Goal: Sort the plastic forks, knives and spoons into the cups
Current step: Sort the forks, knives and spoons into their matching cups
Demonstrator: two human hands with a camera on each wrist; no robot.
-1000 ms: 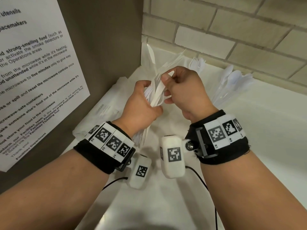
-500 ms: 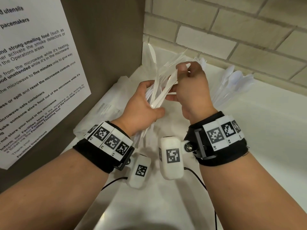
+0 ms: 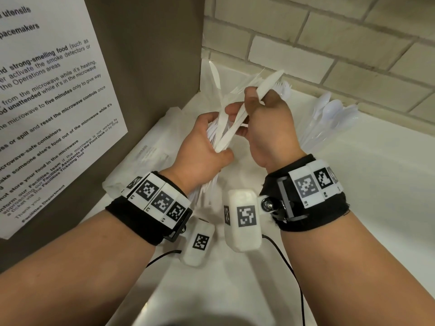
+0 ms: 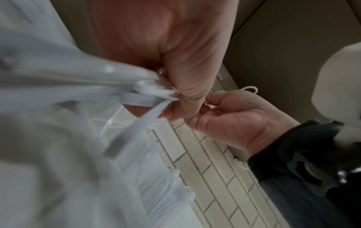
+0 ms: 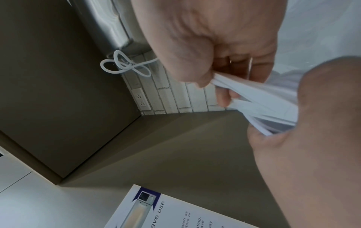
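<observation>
Left hand (image 3: 202, 149) grips mixed cutlery bundle (image 3: 219, 135) mid-scene; right hand (image 3: 268, 128) pinches one knife (image 3: 266, 88) out. Snagged pull could spill the bundle; spoons (image 3: 329, 114) sit far right.

A shared office kitchenette or break room. At nine o'clock a printed notice (image 3: 47, 109) on a brown cabinet side sets out microwave rules, signed by a Facilities Department. A white tabletop (image 3: 376, 208) runs to a pale brick-tile wall (image 3: 329, 43) at twelve o'clock, which carries a power socket (image 5: 141, 98). Disposable plastic spoons (image 3: 329, 114) stand at one o'clock
</observation>
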